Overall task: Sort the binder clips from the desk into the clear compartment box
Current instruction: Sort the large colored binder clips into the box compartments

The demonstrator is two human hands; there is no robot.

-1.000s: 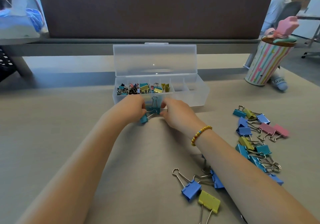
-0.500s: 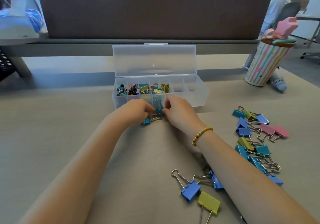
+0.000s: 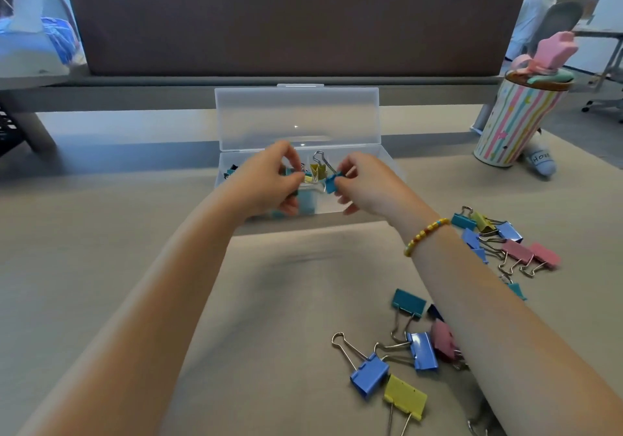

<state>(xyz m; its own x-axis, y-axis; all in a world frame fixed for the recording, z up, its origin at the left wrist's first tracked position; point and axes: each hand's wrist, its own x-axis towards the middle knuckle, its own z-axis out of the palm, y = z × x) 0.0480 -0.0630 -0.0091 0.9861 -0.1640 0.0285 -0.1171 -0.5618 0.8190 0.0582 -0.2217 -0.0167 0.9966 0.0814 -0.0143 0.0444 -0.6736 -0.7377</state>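
The clear compartment box [image 3: 387,161] stands mid-desk with its lid [image 3: 296,115] raised; small coloured clips fill its left compartments. Both my hands hover over its front edge. My right hand [image 3: 367,184] pinches a blue-teal binder clip [image 3: 332,183] whose wire handle points up. My left hand [image 3: 266,179] is pinched shut just to the left of it, with bits of a teal clip [image 3: 289,171] showing at the fingertips; most of that clip is hidden. Loose binder clips lie at the right [image 3: 505,243] and near my right forearm [image 3: 404,361].
A pastel striped cup [image 3: 515,122] with a pink topper stands at the back right. A dark partition [image 3: 286,21] runs behind the box. A person [image 3: 539,7] sits far back right. A black object [image 3: 6,132] sits at the left edge.
Both hands lifted off the desk in front of the box and rose over its front edge, carrying the teal clips. A teal clip by my right forearm came into view.
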